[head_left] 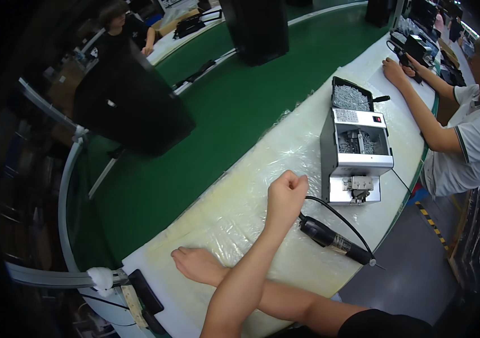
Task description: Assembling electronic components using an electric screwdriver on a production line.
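Note:
My forearms cross, the left one lying over the right. My left hand [286, 198] is closed in a fist above the film-covered bench, beside the screw feeder, and nothing shows in it. Further left, my right hand [196, 265] rests low on the bench film with its fingers curled in and no object visible. A black electric screwdriver [330, 238] lies to the right of my left wrist, its bit toward the bench's near edge. Its black cable [338, 213] loops past my left hand. The silver-and-black screw feeder [364, 163] has loose screws inside its window.
A black bin of screws [351, 97] with a dark-handled tool sits behind the feeder. Beyond the bench [274, 152] runs a green conveyor belt [167, 191] carrying tall black panels [138, 101]. A co-worker [460, 129] handles a dark tool at right; another person [124, 34] stands across.

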Demonstrator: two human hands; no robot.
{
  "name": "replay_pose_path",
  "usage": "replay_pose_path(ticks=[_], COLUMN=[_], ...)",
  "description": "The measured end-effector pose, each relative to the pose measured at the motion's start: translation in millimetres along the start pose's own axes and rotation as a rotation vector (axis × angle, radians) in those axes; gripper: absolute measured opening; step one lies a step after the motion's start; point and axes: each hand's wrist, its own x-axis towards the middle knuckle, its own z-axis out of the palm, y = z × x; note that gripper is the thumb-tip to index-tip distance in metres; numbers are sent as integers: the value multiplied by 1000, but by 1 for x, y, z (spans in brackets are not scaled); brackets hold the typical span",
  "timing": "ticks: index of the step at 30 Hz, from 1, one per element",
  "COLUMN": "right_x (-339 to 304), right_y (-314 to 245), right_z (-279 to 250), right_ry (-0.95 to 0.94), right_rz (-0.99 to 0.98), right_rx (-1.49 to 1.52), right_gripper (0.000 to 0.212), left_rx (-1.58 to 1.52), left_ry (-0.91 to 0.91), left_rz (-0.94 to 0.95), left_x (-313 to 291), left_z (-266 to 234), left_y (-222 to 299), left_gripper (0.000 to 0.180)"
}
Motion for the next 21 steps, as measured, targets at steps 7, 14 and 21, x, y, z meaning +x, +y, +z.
replay_pose_path(ticks=[7, 14, 21], right_x=[1, 5, 13], right_y=[3, 4, -5], right_z=[-6, -3, -16], right_ry=[15, -33, -2], right_rz=[8, 175, 315], right_rx=[22, 136, 185], right_gripper=[10, 15, 23], left_rx=[214, 430, 1180], left_ry=[215, 131, 421], left_rz=[220, 588, 1087], left_x=[-2, 4, 88], left_z=[-3, -33, -166], left_y=[14, 17, 110], left_gripper=[22, 18, 29])
